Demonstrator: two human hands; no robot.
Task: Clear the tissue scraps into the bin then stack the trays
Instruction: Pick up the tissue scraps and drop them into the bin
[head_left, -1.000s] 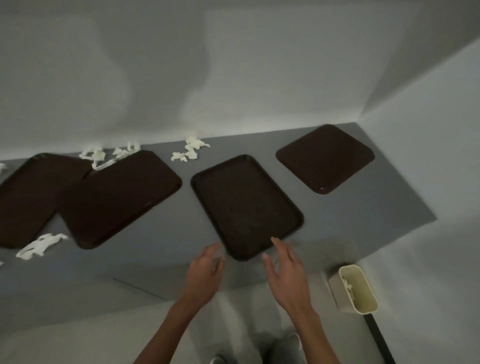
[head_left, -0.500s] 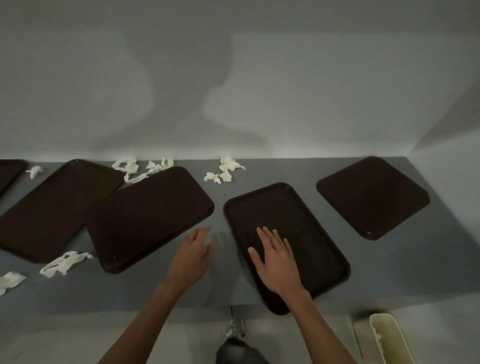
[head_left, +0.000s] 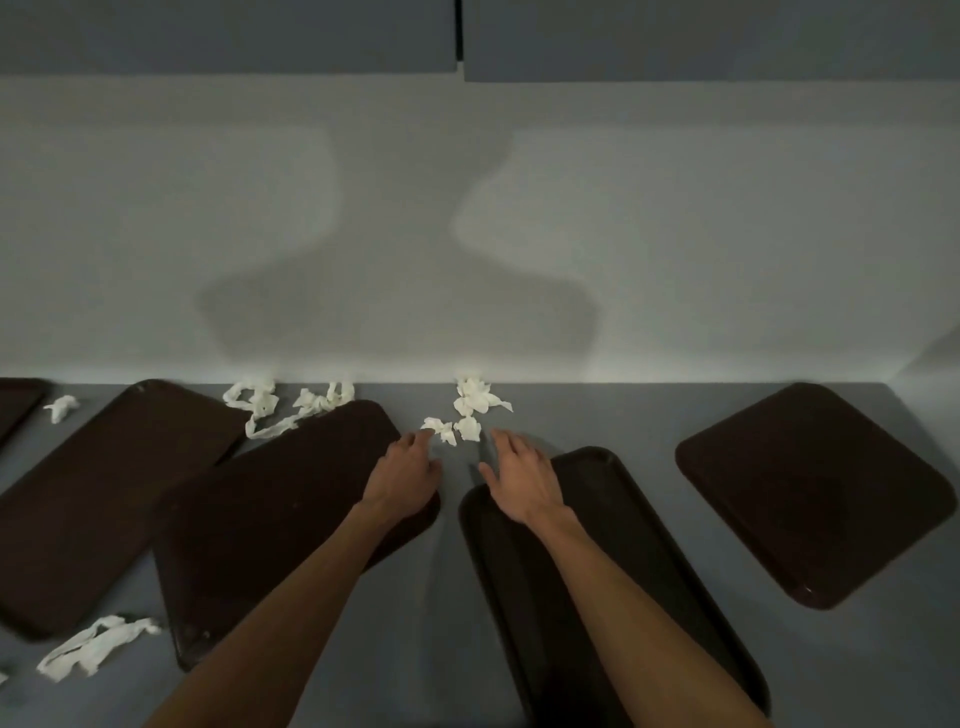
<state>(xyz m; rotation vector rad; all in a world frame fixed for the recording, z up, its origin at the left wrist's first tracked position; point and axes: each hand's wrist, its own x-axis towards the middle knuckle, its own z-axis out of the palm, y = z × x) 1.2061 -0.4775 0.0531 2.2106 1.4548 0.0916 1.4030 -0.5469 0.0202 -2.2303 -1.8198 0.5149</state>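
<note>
Several dark brown trays lie flat on the grey counter (head_left: 452, 597): one under my right forearm (head_left: 649, 519), one under my left forearm (head_left: 270, 509), one further left (head_left: 104, 493) and one at the right (head_left: 815, 493). A small cluster of white tissue scraps (head_left: 470, 410) lies near the wall between the two middle trays. My left hand (head_left: 408, 470) reaches toward it, fingertips at the nearest scrap, holding nothing. My right hand (head_left: 519, 478) hovers just right of the scraps with fingers spread. The bin is out of view.
More tissue scraps (head_left: 283, 408) lie at the wall behind the left trays, a strip of tissue (head_left: 93, 647) at the front left, and a small piece (head_left: 62, 408) far left. Another tray's corner (head_left: 18, 405) shows at the left edge. The wall (head_left: 467, 234) rises right behind the counter.
Both hands moved forward from the near edge of the middle tray up to the tissue cluster by the wall. The view shifted left and closer, and the bin left the frame.
</note>
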